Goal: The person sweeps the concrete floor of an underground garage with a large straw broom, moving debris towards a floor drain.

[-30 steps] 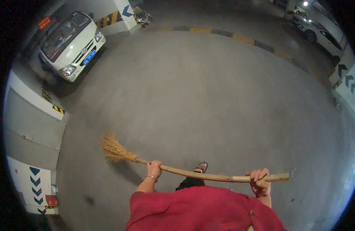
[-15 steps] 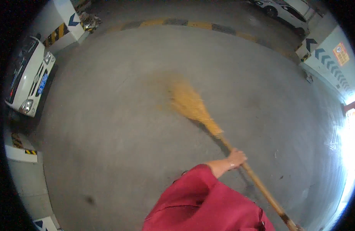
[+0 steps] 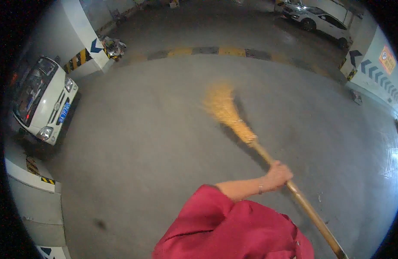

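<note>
Far left we've got a boxy white van [image 3: 48,101] with rounded corners, then smooth grey floor [image 3: 134,164]. Our soft red top [image 3: 233,224] fills the bottom middle. The broom [image 3: 261,151] slants from upper centre to lower right: scratchy straw bristles [image 3: 225,105], smooth round pole [image 3: 313,212]. Our left hand [image 3: 277,175] has its fingers wrapped round that pole; the right hand's out of frame, so can't tell there.
</note>
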{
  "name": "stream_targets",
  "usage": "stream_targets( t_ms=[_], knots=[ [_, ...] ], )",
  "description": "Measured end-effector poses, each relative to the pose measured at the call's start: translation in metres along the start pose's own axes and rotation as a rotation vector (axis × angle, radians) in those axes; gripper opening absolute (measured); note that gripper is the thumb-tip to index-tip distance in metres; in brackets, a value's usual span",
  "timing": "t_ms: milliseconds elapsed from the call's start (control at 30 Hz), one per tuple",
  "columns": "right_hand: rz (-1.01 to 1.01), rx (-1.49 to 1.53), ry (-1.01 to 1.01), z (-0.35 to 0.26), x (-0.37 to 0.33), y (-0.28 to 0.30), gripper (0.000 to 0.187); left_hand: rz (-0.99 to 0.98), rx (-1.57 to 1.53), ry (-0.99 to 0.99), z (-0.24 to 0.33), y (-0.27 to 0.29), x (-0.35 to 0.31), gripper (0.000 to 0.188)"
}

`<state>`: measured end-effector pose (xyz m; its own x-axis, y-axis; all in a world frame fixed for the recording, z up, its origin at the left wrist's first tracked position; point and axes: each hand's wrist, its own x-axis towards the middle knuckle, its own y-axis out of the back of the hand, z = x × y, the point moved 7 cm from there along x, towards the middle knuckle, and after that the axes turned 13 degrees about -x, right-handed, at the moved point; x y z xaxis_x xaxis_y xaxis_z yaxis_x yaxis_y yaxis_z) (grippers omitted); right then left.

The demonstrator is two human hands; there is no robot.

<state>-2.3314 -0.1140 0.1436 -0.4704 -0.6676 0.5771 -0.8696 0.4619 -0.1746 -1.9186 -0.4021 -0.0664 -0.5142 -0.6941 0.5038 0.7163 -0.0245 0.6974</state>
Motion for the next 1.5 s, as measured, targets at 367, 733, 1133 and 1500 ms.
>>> stream_targets(
  t_ms=[367,733,1133,1500],
  knots=[
    [-0.699,0.643,-0.772,0.270,-0.021,-0.467,0.023,-0.049,0.476,1.028,-0.240,0.210,-0.280,0.018],
    [-0.204,-0.152,-0.712,0.313,-0.027,-0.419,0.021,-0.378,0.142,0.782,-0.396,0.124,-0.178,0.030],
    [0.729,-0.653,-0.676,0.019,-0.021,-0.270,0.014,-0.481,-0.442,-0.074,-0.260,-0.021,0.200,0.020],
    [0.243,-0.025,-0.279,0.270,0.108,-0.361,0.011,-0.108,-0.085,-0.043,-0.414,0.105,0.214,0.030]
  ],
)
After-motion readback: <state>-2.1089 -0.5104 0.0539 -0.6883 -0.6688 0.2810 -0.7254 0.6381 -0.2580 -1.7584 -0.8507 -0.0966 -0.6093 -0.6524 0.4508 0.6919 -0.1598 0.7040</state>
